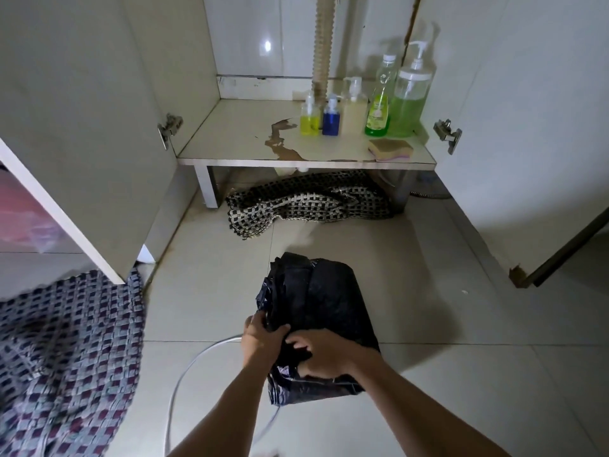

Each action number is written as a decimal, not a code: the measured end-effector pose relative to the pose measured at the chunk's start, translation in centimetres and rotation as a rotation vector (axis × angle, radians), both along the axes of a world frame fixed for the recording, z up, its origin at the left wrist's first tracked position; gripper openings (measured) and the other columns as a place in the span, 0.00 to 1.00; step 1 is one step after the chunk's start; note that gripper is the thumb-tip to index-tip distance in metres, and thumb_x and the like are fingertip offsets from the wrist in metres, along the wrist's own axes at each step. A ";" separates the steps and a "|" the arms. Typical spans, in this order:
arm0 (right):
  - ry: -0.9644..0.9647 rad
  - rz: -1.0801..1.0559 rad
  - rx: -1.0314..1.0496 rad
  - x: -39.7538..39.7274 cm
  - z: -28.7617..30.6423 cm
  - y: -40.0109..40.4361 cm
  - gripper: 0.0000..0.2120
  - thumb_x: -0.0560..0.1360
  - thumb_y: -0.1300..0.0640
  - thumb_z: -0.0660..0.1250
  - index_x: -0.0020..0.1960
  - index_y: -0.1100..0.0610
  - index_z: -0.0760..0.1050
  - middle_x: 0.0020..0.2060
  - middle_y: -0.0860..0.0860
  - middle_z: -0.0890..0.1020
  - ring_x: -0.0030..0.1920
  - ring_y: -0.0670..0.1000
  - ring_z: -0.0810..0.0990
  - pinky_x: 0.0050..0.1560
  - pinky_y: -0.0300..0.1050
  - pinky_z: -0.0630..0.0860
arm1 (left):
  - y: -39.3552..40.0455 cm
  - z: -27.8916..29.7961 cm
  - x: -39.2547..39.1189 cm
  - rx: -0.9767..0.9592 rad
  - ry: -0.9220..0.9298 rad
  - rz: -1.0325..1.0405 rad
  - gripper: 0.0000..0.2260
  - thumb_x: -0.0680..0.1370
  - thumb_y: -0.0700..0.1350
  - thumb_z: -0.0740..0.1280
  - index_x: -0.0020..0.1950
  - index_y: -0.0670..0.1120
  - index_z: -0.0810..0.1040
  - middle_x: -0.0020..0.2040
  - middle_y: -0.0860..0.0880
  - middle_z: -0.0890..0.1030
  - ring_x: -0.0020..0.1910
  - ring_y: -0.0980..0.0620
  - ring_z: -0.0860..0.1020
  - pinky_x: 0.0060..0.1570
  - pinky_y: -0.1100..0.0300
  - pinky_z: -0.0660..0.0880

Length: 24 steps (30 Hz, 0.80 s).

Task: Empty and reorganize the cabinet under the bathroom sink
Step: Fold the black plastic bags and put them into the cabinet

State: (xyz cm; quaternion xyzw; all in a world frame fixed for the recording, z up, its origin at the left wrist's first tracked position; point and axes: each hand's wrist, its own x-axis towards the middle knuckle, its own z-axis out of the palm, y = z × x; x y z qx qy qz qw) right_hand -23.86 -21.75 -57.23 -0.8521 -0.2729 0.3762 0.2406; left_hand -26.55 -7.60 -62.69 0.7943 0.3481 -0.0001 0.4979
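Note:
A bulky black plastic bag [323,305] lies on the tiled floor in front of the open cabinet. My left hand [260,341] grips its near left edge, and my right hand [321,354] clutches the plastic beside it. On the cabinet shelf [230,150] stand several bottles at the right: a small yellow one [309,122], a small blue one [331,118], a beige pump bottle [354,108], a green squeeze bottle [379,107] and a large green pump bottle [408,103]. A sponge [390,149] lies at the shelf's front right.
Both cabinet doors [82,127] stand open. A corrugated drain pipe [321,44] drops to the shelf. A wet stain [280,140] marks the shelf. A checked mat [306,201] is bunched under the shelf; another mat [66,357] lies left. A clear hose [191,367] curves on the floor.

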 end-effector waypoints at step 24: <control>0.092 -0.689 -0.259 3.0 -3.9 -10.2 0.20 0.70 0.50 0.70 0.58 0.58 0.71 0.54 0.53 0.78 0.57 0.53 0.78 0.42 0.40 0.71 | -0.2 0.4 -1.8 -0.443 0.233 -0.100 0.24 0.69 0.48 0.77 0.63 0.46 0.74 0.52 0.48 0.78 0.51 0.50 0.75 0.51 0.55 0.71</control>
